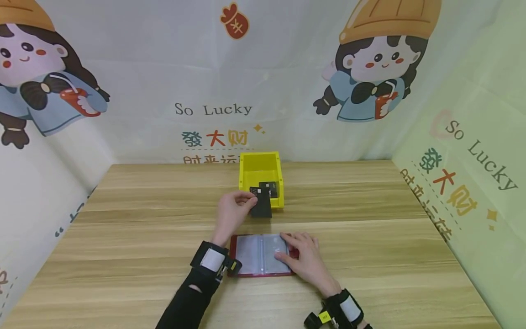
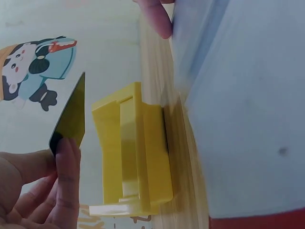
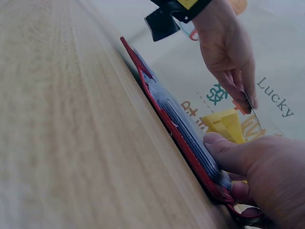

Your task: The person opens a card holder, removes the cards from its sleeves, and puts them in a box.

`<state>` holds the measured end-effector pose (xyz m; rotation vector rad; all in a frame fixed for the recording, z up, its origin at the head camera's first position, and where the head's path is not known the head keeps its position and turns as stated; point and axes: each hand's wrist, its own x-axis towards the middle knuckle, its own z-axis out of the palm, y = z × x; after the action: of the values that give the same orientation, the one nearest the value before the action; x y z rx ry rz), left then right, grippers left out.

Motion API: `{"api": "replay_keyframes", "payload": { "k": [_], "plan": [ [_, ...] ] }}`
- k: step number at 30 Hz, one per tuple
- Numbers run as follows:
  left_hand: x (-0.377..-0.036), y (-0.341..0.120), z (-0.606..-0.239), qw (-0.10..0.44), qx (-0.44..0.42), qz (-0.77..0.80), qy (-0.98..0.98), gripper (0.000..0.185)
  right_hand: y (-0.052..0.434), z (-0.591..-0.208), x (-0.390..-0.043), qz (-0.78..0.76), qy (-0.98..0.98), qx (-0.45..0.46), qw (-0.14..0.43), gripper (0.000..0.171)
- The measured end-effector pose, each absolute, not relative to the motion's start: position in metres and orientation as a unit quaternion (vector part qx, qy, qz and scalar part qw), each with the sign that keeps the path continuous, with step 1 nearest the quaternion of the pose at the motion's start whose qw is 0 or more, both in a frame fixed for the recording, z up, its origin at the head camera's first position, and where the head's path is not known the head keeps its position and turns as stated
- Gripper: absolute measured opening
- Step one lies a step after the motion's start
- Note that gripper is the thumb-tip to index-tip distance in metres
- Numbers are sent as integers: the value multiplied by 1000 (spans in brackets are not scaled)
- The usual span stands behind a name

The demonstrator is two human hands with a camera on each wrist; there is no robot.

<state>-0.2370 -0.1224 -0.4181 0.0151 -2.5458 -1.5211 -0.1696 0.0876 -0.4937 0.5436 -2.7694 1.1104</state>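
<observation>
My left hand (image 1: 233,211) pinches a black card (image 1: 261,204) by its left edge, held up in front of the yellow bin (image 1: 260,165). In the left wrist view the card (image 2: 71,114) is seen nearly edge-on between thumb and fingers. Another dark card (image 1: 269,186) lies inside the bin. An open card holder (image 1: 249,256) with a red cover and clear plastic sleeves lies flat on the table. Around its right edge rests my right hand (image 1: 306,258), the thumb over the sleeves. The right wrist view shows that thumb and the fingers gripping the stacked sleeves (image 3: 190,138).
The wooden table (image 1: 370,237) carries the bin behind the card holder. A printed cloth (image 1: 287,82) with cartoon figures and lettering hangs along the back and both sides. Both wrists wear black straps with small cameras.
</observation>
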Motion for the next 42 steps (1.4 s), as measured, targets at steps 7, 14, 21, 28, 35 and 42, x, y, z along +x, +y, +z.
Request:
{"api": "replay_keyframes", "payload": {
  "k": [7,14,21,28,35,42],
  "plan": [
    [-252,-112,-416,102,-11,-504,-857,22,88,-492,-169,374,-910,174,42,50],
    [-262,-101,-420,108,-6,-501,-858,27,88,-493,-170,372,-911,172,43,50],
    [-273,-87,-423,134,-2,-466,-874,32,88,-493,-169,368,-912,177,48,50],
    [-283,-79,-425,138,-18,-428,-893,34,88,-493,-169,377,-909,170,41,49],
    [-289,-74,-427,115,-21,-372,-921,33,88,-494,-169,376,-908,176,49,49],
    [-293,-73,-427,75,-15,-348,-934,34,88,-494,-169,374,-910,173,51,49]
  ]
}}
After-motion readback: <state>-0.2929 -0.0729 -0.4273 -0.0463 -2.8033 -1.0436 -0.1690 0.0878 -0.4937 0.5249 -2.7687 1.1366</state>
